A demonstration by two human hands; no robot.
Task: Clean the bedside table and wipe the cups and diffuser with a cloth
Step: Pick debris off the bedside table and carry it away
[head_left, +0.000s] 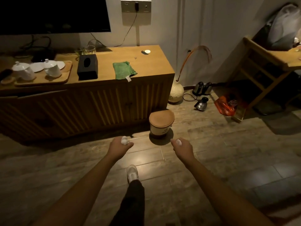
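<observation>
My left hand [119,146] grips a crumpled white tissue wad [124,140] above the floor. My right hand [182,147] grips a second white wad [178,142]. Both hands hover just short of a small lidded bin [161,122] standing on the floor by the wooden cabinet [146,88]. A green cloth [124,69] lies flat on the cabinet top near its front edge. White lidded cups [52,69] and saucers sit on a wooden tray [65,79] at the left. Two glass cups [88,49] stand behind a black tissue box [87,66].
A television [53,13] hangs above the cabinet. A round vase [175,93] with feathers, kettles [202,88] with a cord, and an orange bag [225,106] are on the floor to the right. A wooden rack [259,66] stands at far right. My shoe [132,173] is below my hands.
</observation>
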